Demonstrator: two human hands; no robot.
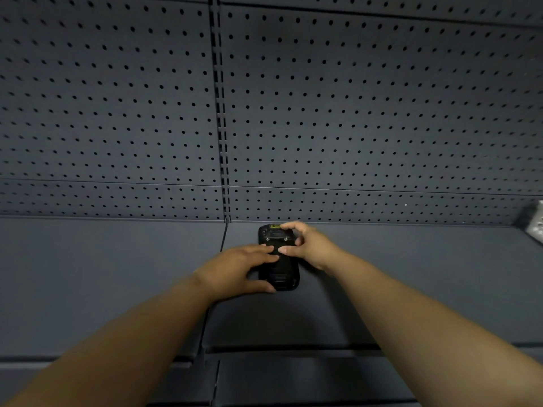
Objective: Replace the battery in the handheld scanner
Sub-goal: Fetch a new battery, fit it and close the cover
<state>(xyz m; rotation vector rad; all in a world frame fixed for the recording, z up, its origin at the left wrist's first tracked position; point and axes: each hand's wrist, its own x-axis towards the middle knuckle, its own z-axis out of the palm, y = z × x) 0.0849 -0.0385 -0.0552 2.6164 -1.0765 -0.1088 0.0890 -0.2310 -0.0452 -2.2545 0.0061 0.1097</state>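
Both hands (238, 267) (310, 245) on scanner (279, 278), shelf (117, 274) back edge

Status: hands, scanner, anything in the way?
Left hand flat on scanner, pressing down. Right hand pinching its far end. Scanner lying on shelf near pegboard. Nothing blocking.

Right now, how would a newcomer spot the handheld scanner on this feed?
Find the slotted upright dividing the dark pegboard wall; where it meets the grey shelf, look just right. The handheld scanner lies flat there under the left hand and right hand. It is black with a yellow label at its far end, unlike the pale perforated piece far right.
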